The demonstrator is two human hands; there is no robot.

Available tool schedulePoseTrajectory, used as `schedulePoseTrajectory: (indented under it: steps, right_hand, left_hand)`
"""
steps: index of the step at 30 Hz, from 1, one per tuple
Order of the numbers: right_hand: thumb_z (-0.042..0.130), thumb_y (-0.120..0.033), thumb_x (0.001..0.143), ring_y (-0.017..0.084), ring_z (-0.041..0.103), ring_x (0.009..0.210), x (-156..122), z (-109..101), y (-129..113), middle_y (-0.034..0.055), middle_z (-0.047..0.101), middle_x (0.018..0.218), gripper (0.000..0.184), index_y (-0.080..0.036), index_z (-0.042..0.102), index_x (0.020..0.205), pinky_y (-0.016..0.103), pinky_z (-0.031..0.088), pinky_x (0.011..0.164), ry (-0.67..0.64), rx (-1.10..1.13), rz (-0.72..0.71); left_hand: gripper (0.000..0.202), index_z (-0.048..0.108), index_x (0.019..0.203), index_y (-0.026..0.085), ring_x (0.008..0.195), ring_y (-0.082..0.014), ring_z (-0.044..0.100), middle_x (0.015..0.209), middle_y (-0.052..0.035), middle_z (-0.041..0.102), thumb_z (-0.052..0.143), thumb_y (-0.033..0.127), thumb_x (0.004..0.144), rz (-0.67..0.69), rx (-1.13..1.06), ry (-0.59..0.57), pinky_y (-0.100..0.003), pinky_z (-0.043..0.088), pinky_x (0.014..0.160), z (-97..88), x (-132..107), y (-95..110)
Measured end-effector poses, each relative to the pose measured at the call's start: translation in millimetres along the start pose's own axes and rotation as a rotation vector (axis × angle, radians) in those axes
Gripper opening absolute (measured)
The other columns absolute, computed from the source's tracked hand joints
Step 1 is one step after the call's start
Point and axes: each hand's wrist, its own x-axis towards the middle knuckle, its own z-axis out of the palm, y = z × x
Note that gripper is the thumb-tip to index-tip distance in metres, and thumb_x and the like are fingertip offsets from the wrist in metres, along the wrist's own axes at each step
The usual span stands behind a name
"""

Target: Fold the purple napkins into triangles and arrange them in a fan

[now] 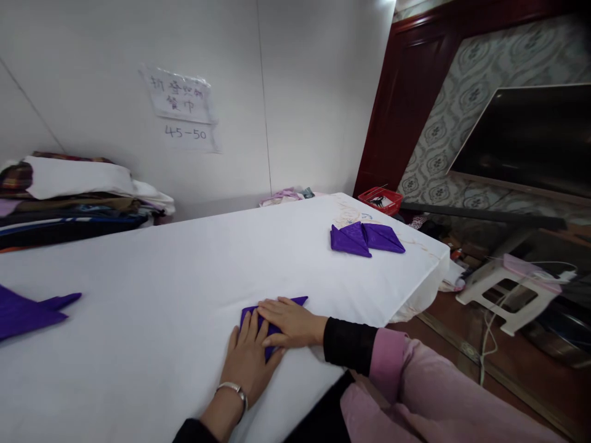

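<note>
A purple cloth napkin [299, 301], folded small with a pointed corner to the right, lies on the white-covered table [184, 295] under both of my hands. My left hand [248, 357], a silver bracelet at its wrist, rests flat on the napkin's near left part with fingers stretched out. Across the napkin's top lies my right hand [290, 323], also flat, its fingers pointing left. Much of the napkin is hidden beneath the hands. Farther back on the right sit two folded purple napkins [349, 240] side by side. At the left edge is another purple cloth [32, 314], only partly in view.
A pile of folded clothes [78, 197] stands at the back left by the wall. Near the table's far right corner is a red basket [381, 201]. A white stool [512, 289] with a cable stands on the floor at right, below a dark television [530, 141].
</note>
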Motion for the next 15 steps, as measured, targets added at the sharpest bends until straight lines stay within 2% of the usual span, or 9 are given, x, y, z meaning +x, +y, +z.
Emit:
schedulePoseTrajectory:
  steps: [7,12,15]
  right_hand:
    - [0.039,-0.060,0.089,0.022,0.021,0.140,-2.4,-4.9,4.1,0.0138,0.027,0.151,0.075,-0.011,0.027,0.144,0.040,0.013,0.114,-0.020,-0.069,0.037]
    - [0.038,-0.061,0.089,0.022,0.019,0.140,-1.8,-4.4,4.3,0.0144,0.026,0.151,0.076,-0.011,0.027,0.144,0.041,0.013,0.114,-0.027,-0.066,0.031]
    - [0.038,-0.062,0.089,0.021,0.019,0.140,-2.0,-4.0,4.6,0.0136,0.026,0.151,0.074,-0.013,0.027,0.144,0.042,0.014,0.113,-0.031,-0.065,0.036]
  left_hand:
    - [0.067,0.044,0.137,0.015,0.137,-0.0300,0.027,0.145,-0.0125,0.038,0.043,0.052,0.082,-0.003,-0.029,0.024,-0.050,0.029,0.110,3.0,-6.4,-6.4]
    - [0.067,0.045,0.137,0.018,0.137,-0.0273,0.028,0.146,-0.0087,0.035,0.041,0.056,0.082,-0.012,0.005,0.006,-0.047,0.029,0.111,1.8,-23.3,-16.1]
    - [0.071,0.042,0.138,0.015,0.137,-0.0269,0.027,0.147,-0.0091,0.030,0.040,0.058,0.081,-0.013,0.053,-0.028,-0.048,0.027,0.112,2.3,-35.5,-21.5]
